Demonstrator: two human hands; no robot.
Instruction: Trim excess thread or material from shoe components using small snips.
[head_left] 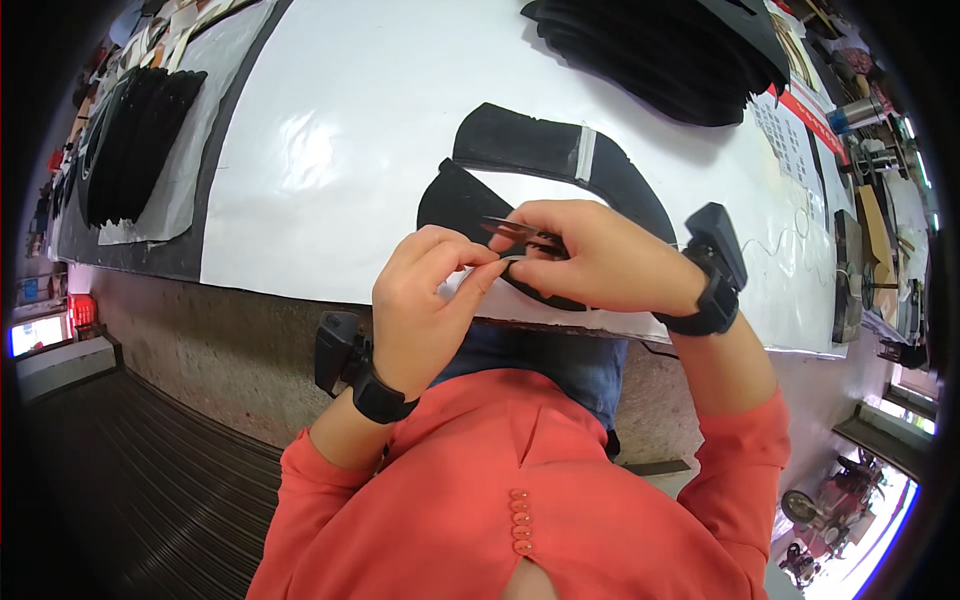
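Note:
A black curved cut piece point(520, 140), fabric or leather, lies on the table in front of me, with a short white strip point(585, 153) across its upper arm. Over its near end, my right hand point(590, 255) is closed around small scissors point(510, 226), their dark pointed blades aimed left. Facing it, my left hand point(425, 285) pinches thumb and forefinger on the end of a narrow pale strip point(516, 258) at the black piece's edge. The fingertips of both hands almost meet there, and they hide part of the strip and the scissors' handles.
A thick stack of black pieces point(660, 60) lies at the far right of the white-covered table point(300, 170). Another black stack point(140, 145) is at the left. A loose thread point(790, 240), a printed sheet point(790, 145) and a metal can point(858, 115) are on the right.

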